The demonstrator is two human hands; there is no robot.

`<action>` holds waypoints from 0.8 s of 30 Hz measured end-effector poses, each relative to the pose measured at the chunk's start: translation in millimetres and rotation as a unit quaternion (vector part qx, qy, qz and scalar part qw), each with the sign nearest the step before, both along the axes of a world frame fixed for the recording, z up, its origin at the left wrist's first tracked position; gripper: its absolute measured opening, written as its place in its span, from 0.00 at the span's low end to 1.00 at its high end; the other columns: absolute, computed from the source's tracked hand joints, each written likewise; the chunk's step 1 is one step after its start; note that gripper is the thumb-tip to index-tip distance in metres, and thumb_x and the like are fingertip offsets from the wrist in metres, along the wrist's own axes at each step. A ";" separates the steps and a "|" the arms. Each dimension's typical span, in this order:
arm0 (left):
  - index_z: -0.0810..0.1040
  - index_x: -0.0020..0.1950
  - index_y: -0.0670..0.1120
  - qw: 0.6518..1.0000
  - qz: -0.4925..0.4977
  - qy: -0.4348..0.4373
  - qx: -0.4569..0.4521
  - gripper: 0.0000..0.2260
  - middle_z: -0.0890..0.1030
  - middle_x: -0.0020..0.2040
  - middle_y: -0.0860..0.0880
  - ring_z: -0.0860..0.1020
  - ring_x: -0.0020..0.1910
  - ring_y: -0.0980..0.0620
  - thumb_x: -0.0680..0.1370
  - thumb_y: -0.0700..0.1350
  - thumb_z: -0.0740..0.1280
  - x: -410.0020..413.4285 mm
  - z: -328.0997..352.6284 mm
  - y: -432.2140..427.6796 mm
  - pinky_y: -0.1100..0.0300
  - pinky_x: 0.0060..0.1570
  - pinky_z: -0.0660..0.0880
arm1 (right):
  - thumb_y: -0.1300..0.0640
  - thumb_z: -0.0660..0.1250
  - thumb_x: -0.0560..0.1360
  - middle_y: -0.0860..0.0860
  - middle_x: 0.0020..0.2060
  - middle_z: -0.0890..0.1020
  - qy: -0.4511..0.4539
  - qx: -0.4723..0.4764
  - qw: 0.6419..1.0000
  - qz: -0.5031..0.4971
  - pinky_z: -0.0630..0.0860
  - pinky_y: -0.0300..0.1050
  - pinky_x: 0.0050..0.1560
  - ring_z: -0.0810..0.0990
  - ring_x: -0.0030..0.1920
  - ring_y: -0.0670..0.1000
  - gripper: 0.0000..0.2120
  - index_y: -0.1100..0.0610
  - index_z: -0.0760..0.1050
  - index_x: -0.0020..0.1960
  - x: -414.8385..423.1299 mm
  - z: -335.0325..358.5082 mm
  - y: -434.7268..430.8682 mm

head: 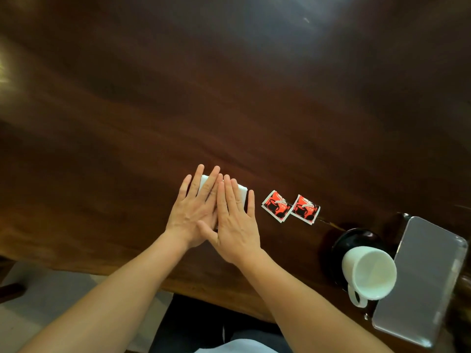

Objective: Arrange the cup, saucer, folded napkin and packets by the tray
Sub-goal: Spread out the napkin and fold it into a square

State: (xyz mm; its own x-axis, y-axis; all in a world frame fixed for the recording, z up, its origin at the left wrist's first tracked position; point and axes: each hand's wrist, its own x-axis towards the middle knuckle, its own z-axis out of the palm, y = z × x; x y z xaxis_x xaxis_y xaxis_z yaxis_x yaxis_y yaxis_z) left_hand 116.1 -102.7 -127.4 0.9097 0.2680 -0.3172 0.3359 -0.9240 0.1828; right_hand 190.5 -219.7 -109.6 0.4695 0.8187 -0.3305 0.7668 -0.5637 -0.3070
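Napkin (240, 193), white and folded, lies flat on the dark wooden counter (229, 98) under both palms, well left of the tray (430, 276). Left hand (193, 210) and right hand (235, 220) are spread open, fingers straight, overlapping at the thumbs; neither grip closes on anything, they only press. To crease it well, I would keep the pressure even and slide outward from the middle so the layers do not skew.

Largest of the rest is the grey metal tray at the counter's right end. Touching its left edge sits the dark saucer (356, 238) with the white cup (368, 272) on it. Two red packets (276, 206) lie side by side between napkin and saucer, just right of the hands; a careless sweep could knock them.
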 end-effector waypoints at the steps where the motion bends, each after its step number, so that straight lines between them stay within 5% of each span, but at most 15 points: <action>1: 0.41 0.83 0.48 1.000 -0.001 -0.006 0.002 0.32 0.43 0.83 0.43 0.43 0.81 0.37 0.83 0.57 0.49 -0.2 -1.7 0.7 0.39 0.78 0.50 | 0.28 0.46 0.79 0.53 0.82 0.43 -0.005 0.001 1.000 0.006 0.43 0.62 0.78 0.40 0.81 0.52 0.44 0.56 0.40 0.82 1.9 -3.2 -1.3; 7: 0.45 0.82 0.44 1.000 0.006 -0.001 0.008 0.31 0.44 0.83 0.43 0.44 0.82 0.40 0.83 0.58 0.47 -4.7 -5.6 4.8 0.41 0.78 0.50 | 0.26 0.47 0.77 0.53 0.82 0.44 -0.004 0.010 0.999 0.037 0.43 0.62 0.77 0.41 0.81 0.52 0.47 0.57 0.42 0.82 9.5 -13.0 -8.9; 16: 0.30 0.79 0.46 0.998 -0.029 0.053 0.003 0.31 0.29 0.80 0.46 0.30 0.79 0.42 0.82 0.60 0.37 -6.9 4.6 13.5 0.45 0.78 0.38 | 0.27 0.44 0.78 0.54 0.81 0.41 -0.005 -0.018 0.996 0.085 0.40 0.62 0.77 0.38 0.81 0.53 0.45 0.57 0.41 0.82 19.4 -7.1 -19.8; 24: 0.19 0.73 0.50 0.991 -0.010 0.131 0.011 0.35 0.32 0.81 0.48 0.33 0.80 0.41 0.80 0.64 0.40 -12.5 26.8 25.7 0.39 0.76 0.40 | 0.27 0.37 0.77 0.48 0.76 0.25 -0.006 -0.127 0.990 0.069 0.31 0.65 0.75 0.27 0.77 0.55 0.42 0.52 0.22 0.76 31.2 8.8 -39.1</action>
